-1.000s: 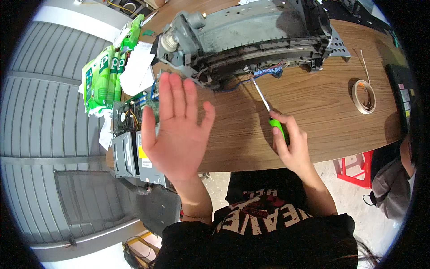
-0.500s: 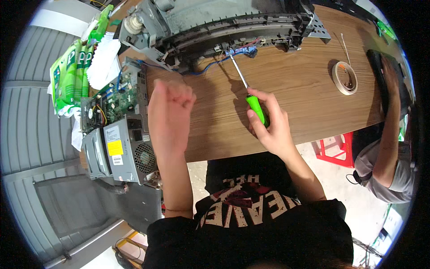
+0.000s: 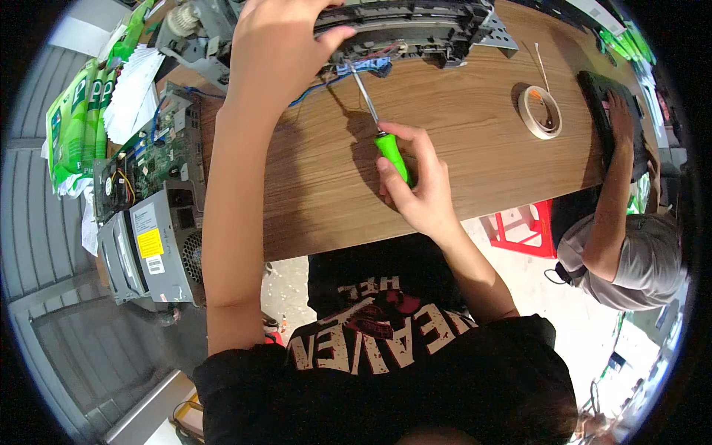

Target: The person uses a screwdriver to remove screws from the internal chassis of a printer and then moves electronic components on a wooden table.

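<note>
My right hand grips a screwdriver by its green handle. The metal shaft slants forward, its tip by a blue part on the lower front of a stripped-down printer chassis with black rails. Whether the tip sits in a screw is too small to tell. My left hand reaches over the chassis, its thumb in front of a black rail and its fingers over the top, partly cut off by the frame. Thin red and blue wires run along the chassis front.
Left of my arm stand an opened computer's green circuit board and metal power supply. Behind them are white papers and green packs. A tape roll holding small parts lies right, near another person's hand on a keyboard.
My left hand has moved forward from above the table onto the chassis. My right hand keeps the screwdriver at the blue part. The whole view has shifted somewhat.
</note>
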A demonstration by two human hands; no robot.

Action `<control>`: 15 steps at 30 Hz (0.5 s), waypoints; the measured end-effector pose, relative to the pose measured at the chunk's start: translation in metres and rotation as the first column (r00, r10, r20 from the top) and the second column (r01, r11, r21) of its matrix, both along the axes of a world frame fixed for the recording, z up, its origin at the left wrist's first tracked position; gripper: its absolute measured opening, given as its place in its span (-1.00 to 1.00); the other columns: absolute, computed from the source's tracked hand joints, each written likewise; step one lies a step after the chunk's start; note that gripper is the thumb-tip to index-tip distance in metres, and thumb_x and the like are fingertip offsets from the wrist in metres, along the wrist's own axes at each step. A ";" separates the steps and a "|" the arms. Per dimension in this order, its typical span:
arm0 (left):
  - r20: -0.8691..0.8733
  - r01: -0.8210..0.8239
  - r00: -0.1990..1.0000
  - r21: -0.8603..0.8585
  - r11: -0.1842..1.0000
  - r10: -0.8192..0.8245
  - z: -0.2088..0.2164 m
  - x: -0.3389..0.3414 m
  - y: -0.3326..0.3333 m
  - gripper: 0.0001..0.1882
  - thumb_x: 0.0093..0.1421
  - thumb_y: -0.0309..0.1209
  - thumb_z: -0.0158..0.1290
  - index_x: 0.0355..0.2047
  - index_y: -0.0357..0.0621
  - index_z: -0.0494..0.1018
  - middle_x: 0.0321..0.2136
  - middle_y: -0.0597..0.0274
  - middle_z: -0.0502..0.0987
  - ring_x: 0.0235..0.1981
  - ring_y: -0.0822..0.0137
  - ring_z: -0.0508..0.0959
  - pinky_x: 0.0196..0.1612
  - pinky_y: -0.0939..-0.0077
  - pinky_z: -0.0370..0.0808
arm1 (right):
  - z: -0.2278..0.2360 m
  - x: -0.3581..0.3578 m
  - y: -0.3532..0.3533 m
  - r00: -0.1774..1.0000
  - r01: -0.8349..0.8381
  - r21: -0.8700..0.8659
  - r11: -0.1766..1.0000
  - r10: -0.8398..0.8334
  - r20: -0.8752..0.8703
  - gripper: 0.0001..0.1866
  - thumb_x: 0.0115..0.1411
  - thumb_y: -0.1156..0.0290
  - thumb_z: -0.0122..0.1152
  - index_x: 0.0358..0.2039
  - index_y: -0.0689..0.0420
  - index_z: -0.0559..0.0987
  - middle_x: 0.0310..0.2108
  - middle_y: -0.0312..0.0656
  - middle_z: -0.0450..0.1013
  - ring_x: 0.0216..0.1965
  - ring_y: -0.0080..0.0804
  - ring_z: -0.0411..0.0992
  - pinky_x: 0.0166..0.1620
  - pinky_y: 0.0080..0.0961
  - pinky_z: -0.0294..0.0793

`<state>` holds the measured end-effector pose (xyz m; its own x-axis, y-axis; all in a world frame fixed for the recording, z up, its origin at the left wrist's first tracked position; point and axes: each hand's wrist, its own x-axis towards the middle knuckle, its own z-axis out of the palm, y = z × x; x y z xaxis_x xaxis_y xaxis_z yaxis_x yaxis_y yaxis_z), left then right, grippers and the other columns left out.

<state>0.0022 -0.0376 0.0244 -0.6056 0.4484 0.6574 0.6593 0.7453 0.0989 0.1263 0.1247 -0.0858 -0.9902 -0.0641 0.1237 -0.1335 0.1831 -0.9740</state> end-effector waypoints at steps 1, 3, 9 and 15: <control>0.008 0.013 1.000 0.002 1.000 -0.014 -0.003 -0.002 0.003 -0.74 -0.12 -0.50 0.25 -0.42 -0.23 0.43 -0.43 0.05 0.48 -0.28 0.00 0.46 -0.13 0.16 0.36 | -0.001 0.000 0.001 1.000 0.013 0.002 1.000 -0.014 0.008 -0.62 0.16 0.50 0.13 0.02 0.08 0.38 -0.35 -0.03 0.51 -0.33 -0.14 0.54 -0.27 -0.41 0.47; -0.026 0.040 0.999 0.070 0.997 -0.039 -0.008 -0.004 0.006 -0.73 -0.16 -0.56 0.24 -0.44 -0.25 0.40 -0.45 0.02 0.45 -0.30 -0.02 0.46 -0.21 0.20 0.38 | -0.002 -0.001 0.002 1.000 0.013 -0.012 1.000 -0.013 -0.010 -0.62 0.16 0.50 0.13 0.01 0.08 0.38 -0.35 -0.02 0.51 -0.32 -0.11 0.54 -0.26 -0.39 0.47; -0.079 -0.012 0.997 0.039 0.999 0.015 -0.016 -0.003 0.010 -0.71 -0.15 -0.62 0.20 -0.42 -0.27 0.33 -0.44 -0.01 0.39 -0.32 -0.05 0.43 -0.26 0.21 0.38 | -0.002 -0.002 0.002 0.999 0.015 -0.038 0.999 -0.017 -0.043 -0.64 0.16 0.49 0.12 0.00 0.09 0.38 -0.37 -0.01 0.51 -0.32 -0.08 0.54 -0.25 -0.37 0.48; -0.109 0.002 0.994 0.019 1.000 0.000 -0.017 0.000 0.016 -0.73 -0.13 -0.62 0.17 -0.43 -0.27 0.31 -0.45 -0.03 0.37 -0.34 -0.08 0.40 -0.26 0.19 0.36 | -0.010 -0.003 0.005 0.990 0.133 -0.068 0.989 -0.135 -0.038 -0.62 0.15 0.53 0.08 0.01 0.11 0.37 -0.40 -0.04 0.50 -0.39 -0.13 0.53 -0.27 -0.40 0.48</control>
<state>0.0025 -0.0220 0.0071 -0.5296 0.4362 0.7275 0.6678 0.7432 0.0405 0.1233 0.1295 -0.0954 -0.9831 0.0784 0.1657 -0.1539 0.1381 -0.9784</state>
